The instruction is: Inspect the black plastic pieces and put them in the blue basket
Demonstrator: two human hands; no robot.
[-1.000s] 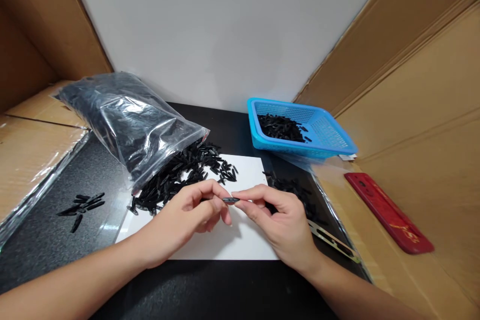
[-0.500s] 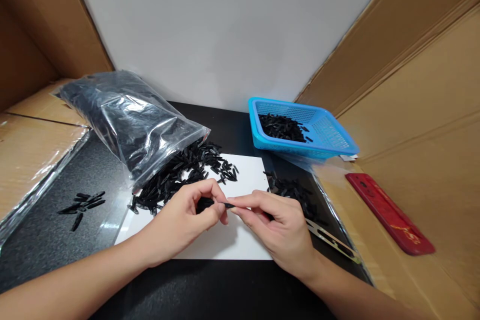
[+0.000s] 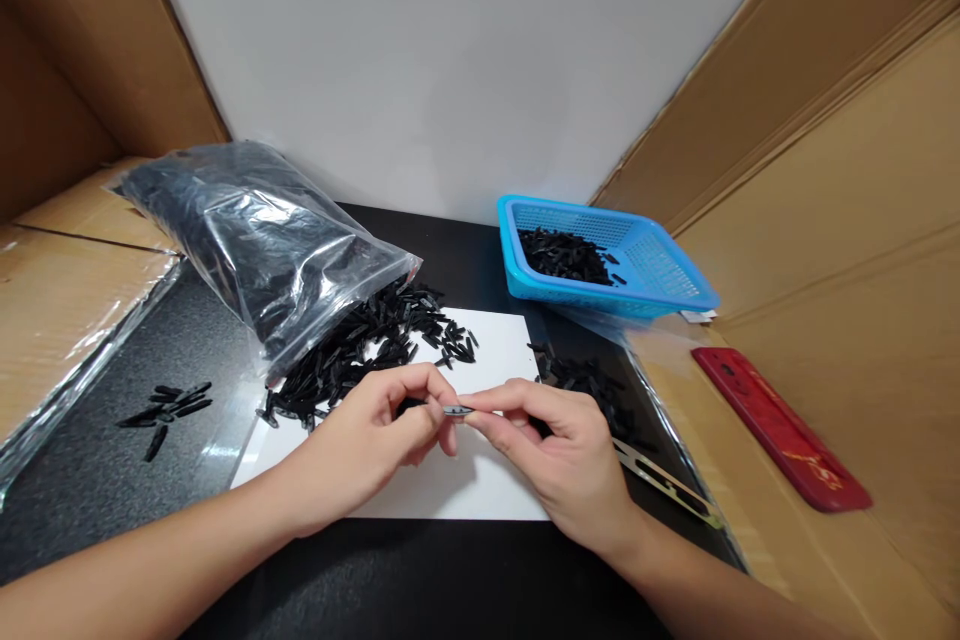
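Observation:
Between my hands is a small, slim black piece [image 3: 457, 411] with a pointed shape and a row of tiny marks on its face. My left hand [image 3: 390, 425] pinches one end of it between thumb and forefinger. The other end is in the fingertips of my right hand [image 3: 555, 445]. Both hands are over a white sheet [image 3: 442, 490]. A heap of similar black pieces [image 3: 337, 360] lies on the sheet beyond my left hand. More black pieces [image 3: 589, 385] lie on the dark surface just past my right hand.
A clear plastic bag [image 3: 255, 230] full of black pieces leans at the back left. At the back right stands a blue basket [image 3: 667, 265] with black pieces inside. A few pieces [image 3: 165, 408] lie far left. A metal strip [image 3: 667, 485] and a red case [image 3: 780, 430] are at right.
The black piece has been turned between my fingertips, so its marked face now shows. Both hands have stayed in nearly the same place.

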